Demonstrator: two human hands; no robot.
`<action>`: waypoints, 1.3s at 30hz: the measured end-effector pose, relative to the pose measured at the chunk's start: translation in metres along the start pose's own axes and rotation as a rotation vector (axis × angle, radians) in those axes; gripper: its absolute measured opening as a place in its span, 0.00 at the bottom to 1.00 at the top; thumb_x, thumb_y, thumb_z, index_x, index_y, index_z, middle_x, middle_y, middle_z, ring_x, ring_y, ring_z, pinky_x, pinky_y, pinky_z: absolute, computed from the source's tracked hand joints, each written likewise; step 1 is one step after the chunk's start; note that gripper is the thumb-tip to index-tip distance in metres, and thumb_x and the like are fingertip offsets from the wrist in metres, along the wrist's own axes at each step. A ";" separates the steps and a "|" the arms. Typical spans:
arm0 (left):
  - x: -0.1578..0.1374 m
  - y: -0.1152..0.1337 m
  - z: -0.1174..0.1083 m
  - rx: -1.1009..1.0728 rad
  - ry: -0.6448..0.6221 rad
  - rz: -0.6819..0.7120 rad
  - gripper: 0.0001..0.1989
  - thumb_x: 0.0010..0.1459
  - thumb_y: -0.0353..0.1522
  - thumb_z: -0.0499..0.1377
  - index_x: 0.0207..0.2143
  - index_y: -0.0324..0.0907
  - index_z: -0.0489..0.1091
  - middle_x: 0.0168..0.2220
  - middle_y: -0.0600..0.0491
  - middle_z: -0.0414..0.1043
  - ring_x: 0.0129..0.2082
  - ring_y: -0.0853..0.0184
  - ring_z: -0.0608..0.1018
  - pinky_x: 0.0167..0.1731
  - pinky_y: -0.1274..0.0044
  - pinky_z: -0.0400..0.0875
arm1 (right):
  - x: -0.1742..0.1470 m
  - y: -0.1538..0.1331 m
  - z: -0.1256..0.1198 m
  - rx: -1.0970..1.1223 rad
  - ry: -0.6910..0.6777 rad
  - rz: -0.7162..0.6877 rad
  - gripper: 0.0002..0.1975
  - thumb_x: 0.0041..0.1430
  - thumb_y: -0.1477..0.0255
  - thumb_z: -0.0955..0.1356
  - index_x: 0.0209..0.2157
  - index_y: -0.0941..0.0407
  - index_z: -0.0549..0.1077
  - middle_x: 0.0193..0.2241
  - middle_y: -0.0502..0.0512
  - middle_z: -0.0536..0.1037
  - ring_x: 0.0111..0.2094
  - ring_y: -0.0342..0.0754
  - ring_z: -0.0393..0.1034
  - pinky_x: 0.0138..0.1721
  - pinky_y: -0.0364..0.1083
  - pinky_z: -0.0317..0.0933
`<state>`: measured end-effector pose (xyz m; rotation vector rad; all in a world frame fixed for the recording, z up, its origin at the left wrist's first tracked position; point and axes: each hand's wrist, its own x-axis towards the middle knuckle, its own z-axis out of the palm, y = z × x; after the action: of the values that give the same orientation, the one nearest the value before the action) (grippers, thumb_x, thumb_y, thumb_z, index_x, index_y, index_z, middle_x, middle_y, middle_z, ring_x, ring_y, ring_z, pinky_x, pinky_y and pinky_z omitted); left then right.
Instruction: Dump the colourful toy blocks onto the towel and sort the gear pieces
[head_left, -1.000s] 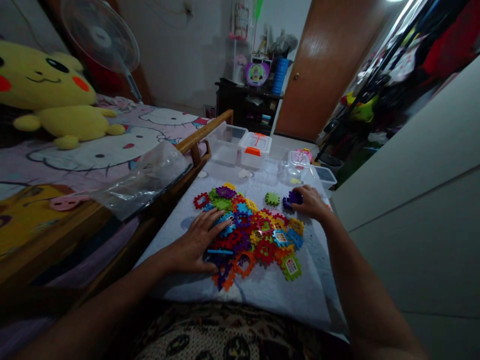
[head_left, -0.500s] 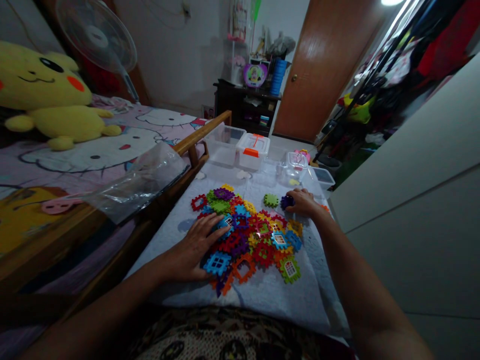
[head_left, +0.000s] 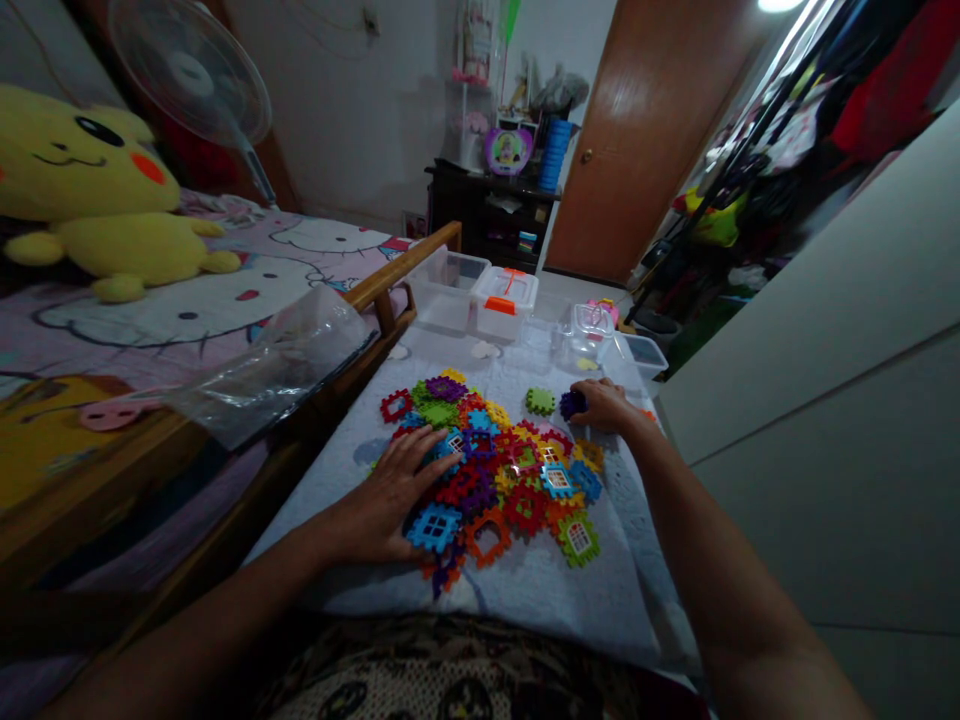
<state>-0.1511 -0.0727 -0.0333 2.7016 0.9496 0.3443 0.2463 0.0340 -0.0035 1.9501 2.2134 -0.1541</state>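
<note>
A heap of colourful interlocking plastic tiles (head_left: 525, 505) with notched edges lies on the cloth-covered table; some tiles have window cut-outs. At the heap's left side, my left hand (head_left: 390, 495) rests with fingers stretched out over the tiles, thumb near a blue window tile (head_left: 434, 527). Beyond the heap on the right, my right hand (head_left: 606, 406) grips a dark purple tile (head_left: 571, 404) by its right side, fingertips curled over it. Just left of that tile, a light green tile (head_left: 540, 401) lies apart from the heap.
Clear plastic boxes, one with an orange latch (head_left: 500, 305), line the table's far end. A wooden bed rail (head_left: 405, 265) runs along the left, a plastic bag (head_left: 277, 360) draped by it. A white cabinet (head_left: 825, 430) stands at the right.
</note>
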 end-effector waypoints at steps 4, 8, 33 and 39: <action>0.000 0.001 -0.001 0.016 -0.002 0.002 0.55 0.45 0.48 0.68 0.69 0.52 0.42 0.72 0.43 0.33 0.69 0.41 0.44 0.64 0.48 0.45 | 0.000 -0.003 0.000 -0.016 -0.001 0.011 0.23 0.52 0.63 0.71 0.50 0.55 0.73 0.50 0.63 0.76 0.53 0.64 0.65 0.47 0.54 0.57; -0.002 0.003 -0.004 0.014 -0.007 0.004 0.55 0.46 0.47 0.68 0.69 0.53 0.40 0.72 0.44 0.32 0.69 0.40 0.45 0.64 0.48 0.45 | 0.000 -0.004 0.001 -0.032 0.007 0.022 0.22 0.52 0.62 0.71 0.48 0.56 0.74 0.49 0.63 0.77 0.53 0.64 0.65 0.48 0.54 0.56; 0.000 0.020 0.003 0.065 -0.026 0.033 0.55 0.45 0.45 0.68 0.69 0.54 0.40 0.72 0.44 0.34 0.69 0.40 0.41 0.64 0.45 0.38 | -0.077 -0.066 0.032 0.617 0.462 -0.227 0.13 0.61 0.66 0.64 0.42 0.57 0.75 0.39 0.59 0.80 0.41 0.52 0.74 0.44 0.51 0.67; -0.003 0.011 0.008 0.070 -0.018 0.001 0.50 0.47 0.42 0.67 0.68 0.54 0.44 0.71 0.45 0.38 0.69 0.41 0.44 0.64 0.45 0.36 | -0.078 -0.074 0.040 0.656 0.451 -0.245 0.12 0.62 0.64 0.64 0.41 0.55 0.75 0.38 0.58 0.80 0.40 0.52 0.74 0.43 0.51 0.67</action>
<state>-0.1445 -0.0839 -0.0378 2.7637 0.9728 0.2917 0.1848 -0.0594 -0.0301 2.1642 2.9875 -0.5952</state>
